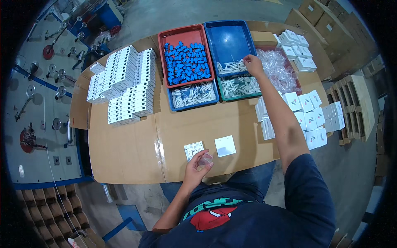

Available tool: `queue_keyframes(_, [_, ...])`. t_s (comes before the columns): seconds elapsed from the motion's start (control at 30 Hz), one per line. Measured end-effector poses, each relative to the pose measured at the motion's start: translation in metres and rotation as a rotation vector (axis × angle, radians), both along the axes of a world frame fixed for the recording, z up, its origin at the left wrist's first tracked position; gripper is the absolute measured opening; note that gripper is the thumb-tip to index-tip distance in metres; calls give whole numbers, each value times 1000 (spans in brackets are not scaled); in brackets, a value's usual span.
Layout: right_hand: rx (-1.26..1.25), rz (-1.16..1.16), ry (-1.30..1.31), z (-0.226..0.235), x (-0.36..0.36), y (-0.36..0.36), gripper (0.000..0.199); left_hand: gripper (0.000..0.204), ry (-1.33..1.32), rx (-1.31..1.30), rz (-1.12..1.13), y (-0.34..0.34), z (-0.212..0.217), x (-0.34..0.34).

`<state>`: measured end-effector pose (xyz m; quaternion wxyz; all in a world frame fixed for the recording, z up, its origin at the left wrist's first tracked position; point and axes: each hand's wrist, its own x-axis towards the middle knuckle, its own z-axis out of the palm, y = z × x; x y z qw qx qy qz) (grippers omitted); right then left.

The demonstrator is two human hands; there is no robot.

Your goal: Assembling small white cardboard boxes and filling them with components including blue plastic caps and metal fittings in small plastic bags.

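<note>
My left hand (196,170) is closed around a small clear plastic piece (205,159), a bag or box I cannot tell apart, near the front edge of the table. Just behind it lies a printed white sheet or card (192,149), and to its right a plain white square (225,146). Far off, my right hand (254,66) is at the right edge of a blue tray (228,37), over a heap of thin white pieces (232,67). Its fingertips are pinched together; what lies between them is too small to make out.
Left of the blue tray, a red tray (182,34) holds many blue plastic pieces. Smaller blue (193,107) and green (240,98) trays hold white parts. Crumpled clear bags (276,68) fill a tray on the right. White boxes stand in stacks left (130,99) and right (308,111).
</note>
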<state>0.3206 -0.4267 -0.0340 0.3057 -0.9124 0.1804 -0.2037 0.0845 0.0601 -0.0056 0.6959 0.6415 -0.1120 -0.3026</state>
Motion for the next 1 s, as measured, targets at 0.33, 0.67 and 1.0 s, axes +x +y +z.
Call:
queue_keyframes(0.33, [797,39,-108,47,-52,36,18,52,-32,-42,38,-13,-2,10])
queue_keyframes(0.67, [890,177,33,125,-188,167,15,53,-132,-72,189,-37,14,34])
queue_keyframes(1.0, [761,374,215,111,-235,258,9,51,-386,50,192,-33,28,35])
